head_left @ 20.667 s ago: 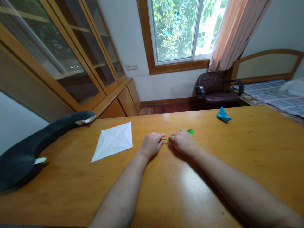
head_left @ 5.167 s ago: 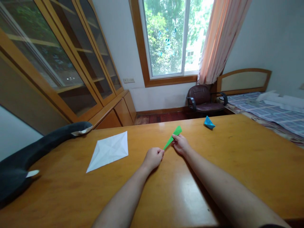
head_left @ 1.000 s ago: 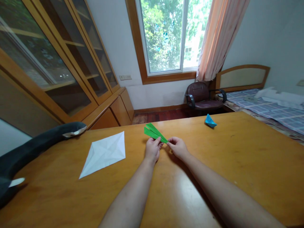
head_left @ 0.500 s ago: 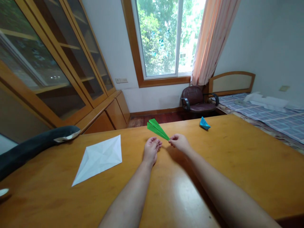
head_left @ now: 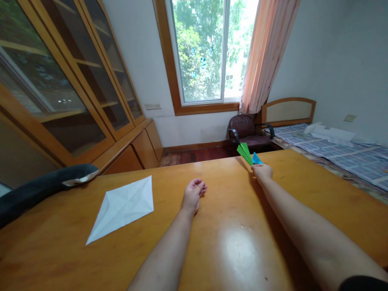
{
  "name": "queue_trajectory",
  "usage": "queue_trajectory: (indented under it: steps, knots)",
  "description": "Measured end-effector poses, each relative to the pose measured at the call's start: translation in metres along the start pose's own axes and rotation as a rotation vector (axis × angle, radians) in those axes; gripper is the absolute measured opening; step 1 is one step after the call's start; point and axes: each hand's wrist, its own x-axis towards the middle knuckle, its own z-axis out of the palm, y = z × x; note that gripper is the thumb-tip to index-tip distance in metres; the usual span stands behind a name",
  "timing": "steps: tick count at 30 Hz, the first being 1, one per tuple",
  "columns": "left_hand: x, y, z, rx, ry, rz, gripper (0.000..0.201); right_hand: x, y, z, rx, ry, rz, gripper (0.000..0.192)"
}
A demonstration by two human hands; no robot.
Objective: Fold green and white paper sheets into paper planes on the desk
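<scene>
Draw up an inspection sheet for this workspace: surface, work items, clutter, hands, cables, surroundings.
Surface: glossy yellow-brown wooden table, with light glare on it.
Work items: green folded-paper dart, narrow end in the right hand; blue folded-paper boat, partly hidden by that hand; whether the two touch cannot be told.
Clutter: creased white kite-shaped paper sheet, lying left of the left hand; long dark object with pale underside, at far left.
Hands: right, pinching the dart; left, loosely curled, no object seen in it.
Cables: nothing seen.
Surroundings: glass-fronted wooden cabinet, white-framed window, maroon padded armchair.
</scene>
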Motion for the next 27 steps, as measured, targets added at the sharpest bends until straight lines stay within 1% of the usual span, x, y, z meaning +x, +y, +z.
queue_trajectory:
  steps: [3, 7, 10, 13, 16, 20, 25, 27]
  knots:
    - [0.000, 0.000, 0.000, 0.029, 0.004, 0.004, 0.044, 0.012, 0.009, -0.006, -0.085, -0.013, 0.016, 0.009]
    - [0.000, 0.000, 0.000, 0.043, 0.004, 0.004, 0.043, 0.021, 0.017, -0.006, -0.148, -0.037, -0.018, 0.007]
    - [0.000, 0.000, -0.001, 0.040, 0.006, 0.006, 0.043, 0.026, 0.018, -0.005, -0.172, -0.017, -0.053, 0.005]
    - [0.000, 0.000, -0.002, 0.044, 0.010, 0.013, 0.042, 0.030, 0.016, -0.004, -0.178, 0.019, -0.119, 0.010]
    - [0.001, -0.001, -0.002, 0.044, 0.010, 0.021, 0.041, 0.030, 0.016, -0.003, -0.218, 0.034, -0.190, 0.013]
    - [0.000, -0.001, -0.002, 0.039, 0.006, 0.018, 0.041, 0.027, 0.015, -0.002, -0.290, -0.003, -0.164, 0.011]
    - [-0.002, 0.000, -0.001, 0.047, 0.008, 0.014, 0.040, 0.024, 0.015, -0.003, -0.315, -0.035, -0.140, 0.006]
    - [-0.002, 0.000, 0.000, 0.047, 0.011, 0.018, 0.040, 0.022, 0.017, -0.004, -0.256, -0.028, -0.196, 0.005]
